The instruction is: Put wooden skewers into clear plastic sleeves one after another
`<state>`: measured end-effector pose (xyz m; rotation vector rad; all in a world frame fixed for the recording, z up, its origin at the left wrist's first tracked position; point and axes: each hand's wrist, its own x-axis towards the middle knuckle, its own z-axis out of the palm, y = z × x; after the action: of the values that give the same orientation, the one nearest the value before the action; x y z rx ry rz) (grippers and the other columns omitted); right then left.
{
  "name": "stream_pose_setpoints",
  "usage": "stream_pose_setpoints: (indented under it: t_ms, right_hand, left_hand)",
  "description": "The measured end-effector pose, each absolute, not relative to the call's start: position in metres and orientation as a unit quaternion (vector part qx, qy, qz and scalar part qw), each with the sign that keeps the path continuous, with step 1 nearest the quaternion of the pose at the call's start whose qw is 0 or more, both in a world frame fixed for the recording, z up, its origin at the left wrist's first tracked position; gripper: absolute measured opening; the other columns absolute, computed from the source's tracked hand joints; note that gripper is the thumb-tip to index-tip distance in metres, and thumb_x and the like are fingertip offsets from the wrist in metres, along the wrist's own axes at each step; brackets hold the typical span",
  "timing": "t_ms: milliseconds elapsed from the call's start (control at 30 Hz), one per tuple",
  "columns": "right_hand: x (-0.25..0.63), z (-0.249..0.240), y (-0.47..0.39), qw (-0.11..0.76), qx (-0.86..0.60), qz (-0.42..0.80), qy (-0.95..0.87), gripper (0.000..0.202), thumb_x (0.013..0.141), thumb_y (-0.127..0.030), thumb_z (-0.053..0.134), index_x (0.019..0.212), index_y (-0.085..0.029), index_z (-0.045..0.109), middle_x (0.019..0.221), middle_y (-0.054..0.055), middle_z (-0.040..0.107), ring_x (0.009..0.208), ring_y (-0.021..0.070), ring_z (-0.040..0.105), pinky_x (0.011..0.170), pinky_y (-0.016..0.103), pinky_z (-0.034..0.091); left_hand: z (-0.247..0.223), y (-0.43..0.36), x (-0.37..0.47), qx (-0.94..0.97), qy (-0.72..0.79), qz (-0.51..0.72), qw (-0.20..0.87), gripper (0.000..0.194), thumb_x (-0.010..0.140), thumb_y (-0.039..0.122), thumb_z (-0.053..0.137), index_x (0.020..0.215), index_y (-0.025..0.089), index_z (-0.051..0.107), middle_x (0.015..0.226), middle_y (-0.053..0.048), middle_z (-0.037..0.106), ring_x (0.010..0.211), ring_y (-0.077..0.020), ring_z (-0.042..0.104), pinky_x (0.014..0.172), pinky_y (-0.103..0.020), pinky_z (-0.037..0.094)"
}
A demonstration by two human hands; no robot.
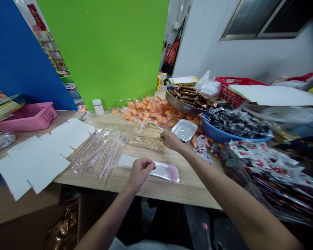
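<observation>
My left hand point(142, 170) hovers over a stack of clear plastic sleeves point(165, 172) with a pinkish end strip. Its thumb and fingers are pressed together; anything between them is too small to make out. Farther forward, my right hand point(170, 140) has its fingers curled closed at the right ends of a bundle of thin bamboo sticks point(150, 137), in an opened clear wrapper. Just beyond that hand sits a foil tray point(184, 130). Left of the sleeves, long sticks in clear plastic packets point(99, 152) lie in a loose pile.
Orange wrapped pieces point(152, 109) spread along the green partition point(106, 52). On the right stand a metal bowl point(181, 104) of brown-wrapped sticks, a blue basin point(216, 133) of dark packets, and red-white sachets point(271, 159). White card sheets point(41, 152) and a pink basket point(28, 118) lie left.
</observation>
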<state>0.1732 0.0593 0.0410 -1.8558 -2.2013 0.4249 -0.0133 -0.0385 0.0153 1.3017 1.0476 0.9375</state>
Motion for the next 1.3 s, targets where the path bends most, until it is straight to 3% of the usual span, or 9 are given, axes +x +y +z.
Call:
stream_pose_setpoints:
  t_ms: [200, 300, 467, 600, 700, 767, 900, 1067, 1300]
  right_hand:
    - [0.196, 0.038, -0.018, 0.173, -0.569, 0.375, -0.711, 0.020, 0.081, -0.026, 0.047, 0.066, -0.015, 0.055, 0.057, 0.002, 0.060, 0.052, 0.0119, 0.056, 0.050, 0.021, 0.040]
    - [0.198, 0.022, -0.062, 0.235, -0.513, 0.521, -0.641, 0.028, 0.080, -0.040, 0.052, 0.064, -0.016, 0.053, 0.055, 0.000, 0.054, 0.051, 0.0114, 0.051, 0.050, 0.023, 0.041]
    - [0.198, -0.008, -0.122, 0.335, -0.565, 0.501, -0.564, 0.026, 0.080, -0.043, 0.054, 0.078, -0.017, 0.054, 0.062, -0.001, 0.051, 0.054, 0.0110, 0.046, 0.051, 0.023, 0.037]
    - [0.210, -0.019, -0.148, 0.358, -0.636, 0.410, -0.547, 0.026, 0.080, -0.040, 0.053, 0.066, -0.018, 0.051, 0.056, -0.003, 0.046, 0.054, 0.0116, 0.043, 0.052, 0.024, 0.034]
    - [0.231, -0.013, -0.151, 0.328, -0.671, 0.348, -0.566, 0.025, 0.078, -0.039, 0.052, 0.064, -0.019, 0.052, 0.056, -0.002, 0.047, 0.055, 0.0131, 0.045, 0.052, 0.024, 0.035]
    - [0.245, -0.005, -0.147, 0.287, -0.702, 0.287, -0.585, 0.025, 0.077, -0.040, 0.052, 0.063, -0.019, 0.051, 0.055, -0.001, 0.049, 0.054, 0.0139, 0.046, 0.052, 0.025, 0.035]
    - [0.261, 0.011, -0.136, 0.192, -0.740, 0.176, -0.620, 0.027, 0.075, -0.039, 0.050, 0.056, -0.020, 0.049, 0.051, 0.000, 0.051, 0.051, 0.0146, 0.046, 0.051, 0.025, 0.031]
    - [0.265, 0.018, -0.126, 0.139, -0.736, 0.121, -0.652, 0.025, 0.074, -0.035, 0.049, 0.053, -0.021, 0.048, 0.050, 0.000, 0.053, 0.048, 0.0143, 0.047, 0.051, 0.025, 0.030]
    - [0.249, 0.011, -0.102, 0.157, -0.701, 0.190, -0.669, 0.022, 0.072, -0.030, 0.050, 0.053, -0.019, 0.048, 0.049, -0.001, 0.051, 0.050, 0.0128, 0.046, 0.050, 0.023, 0.031]
  left_hand:
    - [0.019, -0.043, 0.006, 0.387, 0.427, 0.464, 0.673, 0.036, 0.070, 0.043, 0.065, 0.088, 0.012, 0.059, 0.072, -0.005, 0.065, 0.060, -0.0142, 0.062, 0.055, -0.023, 0.047]
    - [0.014, -0.052, 0.020, 0.344, 0.406, 0.491, 0.689, 0.038, 0.068, 0.045, 0.067, 0.083, 0.011, 0.057, 0.070, -0.006, 0.066, 0.055, -0.0138, 0.061, 0.054, -0.025, 0.049]
    - [-0.004, -0.087, 0.041, 0.344, 0.427, 0.479, 0.686, 0.030, 0.072, 0.040, 0.064, 0.074, 0.011, 0.058, 0.064, -0.004, 0.065, 0.055, -0.0136, 0.061, 0.057, -0.026, 0.051]
    - [-0.011, -0.118, 0.047, 0.402, 0.442, 0.407, 0.691, 0.030, 0.081, 0.041, 0.052, 0.078, 0.012, 0.058, 0.067, -0.005, 0.064, 0.059, -0.0150, 0.062, 0.057, -0.027, 0.052]
    - [-0.008, -0.129, 0.044, 0.627, 0.425, 0.315, 0.571, 0.023, 0.080, 0.034, 0.052, 0.078, 0.013, 0.061, 0.072, -0.007, 0.066, 0.067, -0.0183, 0.062, 0.062, -0.031, 0.051]
    - [-0.008, -0.129, 0.042, 0.781, 0.391, 0.279, 0.398, 0.020, 0.077, 0.029, 0.057, 0.086, 0.013, 0.063, 0.094, -0.013, 0.067, 0.092, -0.0263, 0.060, 0.081, -0.040, 0.048]
    - [-0.019, -0.120, 0.044, 0.905, 0.351, 0.194, 0.139, 0.052, 0.077, 0.034, 0.058, 0.119, 0.004, 0.049, 0.135, -0.025, 0.041, 0.128, -0.0377, 0.032, 0.104, -0.054, 0.024]
    - [-0.032, -0.116, 0.046, 0.931, 0.338, 0.132, 0.041, 0.060, 0.082, 0.042, 0.051, 0.126, 0.001, 0.043, 0.134, -0.026, 0.041, 0.129, -0.0379, 0.031, 0.107, -0.054, 0.016]
    - [-0.034, -0.116, 0.043, 0.936, 0.326, 0.134, 0.012, 0.057, 0.082, 0.042, 0.050, 0.122, 0.001, 0.045, 0.132, -0.026, 0.043, 0.127, -0.0376, 0.034, 0.107, -0.052, 0.014]
